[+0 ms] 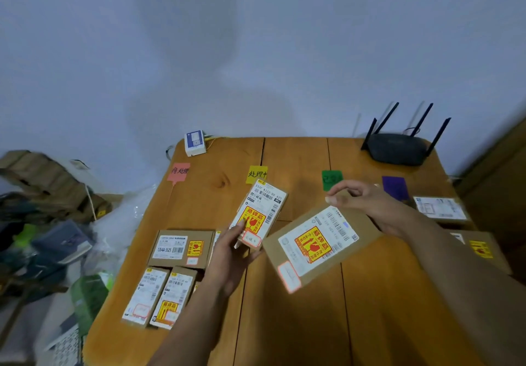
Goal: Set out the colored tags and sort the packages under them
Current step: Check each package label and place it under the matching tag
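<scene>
Four colored tags lie in a row across the wooden table (299,323): pink tag (178,172), yellow tag (257,174), green tag (331,179), purple tag (395,187). My left hand (232,254) grips the near end of a narrow labelled package (260,212), which points toward the yellow tag. My right hand (367,206) holds the far edge of a larger cardboard package (318,244) with a red and yellow fragile sticker, tilted above the table's middle.
Three packages (173,274) sit grouped at the near left below the pink tag. Two more packages (441,209) lie at the right below the purple tag. A black router (398,152) and a white box (195,142) stand at the back edge. Clutter covers the floor at left.
</scene>
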A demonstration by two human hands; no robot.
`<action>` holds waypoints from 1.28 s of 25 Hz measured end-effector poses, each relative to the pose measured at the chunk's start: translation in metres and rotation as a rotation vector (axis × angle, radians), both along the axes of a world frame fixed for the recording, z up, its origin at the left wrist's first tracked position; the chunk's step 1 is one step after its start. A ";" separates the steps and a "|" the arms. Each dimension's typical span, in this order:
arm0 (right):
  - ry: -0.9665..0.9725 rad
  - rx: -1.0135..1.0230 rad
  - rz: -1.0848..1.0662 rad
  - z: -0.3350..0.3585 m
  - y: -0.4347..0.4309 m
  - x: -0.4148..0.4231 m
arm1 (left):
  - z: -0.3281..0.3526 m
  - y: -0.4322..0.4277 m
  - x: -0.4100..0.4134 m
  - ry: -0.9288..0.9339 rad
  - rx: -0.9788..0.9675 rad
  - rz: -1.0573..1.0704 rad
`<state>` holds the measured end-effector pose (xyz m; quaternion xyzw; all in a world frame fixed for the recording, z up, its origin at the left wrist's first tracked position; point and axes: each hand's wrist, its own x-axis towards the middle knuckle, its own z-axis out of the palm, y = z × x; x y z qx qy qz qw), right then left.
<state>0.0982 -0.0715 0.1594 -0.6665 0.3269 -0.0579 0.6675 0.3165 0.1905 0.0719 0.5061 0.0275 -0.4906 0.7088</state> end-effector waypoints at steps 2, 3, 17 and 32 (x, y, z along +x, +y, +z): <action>-0.009 0.016 -0.046 -0.010 -0.004 0.000 | -0.002 -0.017 0.010 0.008 -0.001 0.044; -0.009 0.020 -0.074 -0.015 -0.007 0.001 | -0.003 -0.028 0.018 -0.002 0.006 0.065; 0.016 0.155 -0.440 -0.106 -0.040 0.041 | -0.115 -0.191 0.130 -0.387 0.458 -0.201; -0.027 0.259 -0.630 -0.113 -0.054 0.037 | -0.158 -0.204 0.129 -0.707 0.819 -0.226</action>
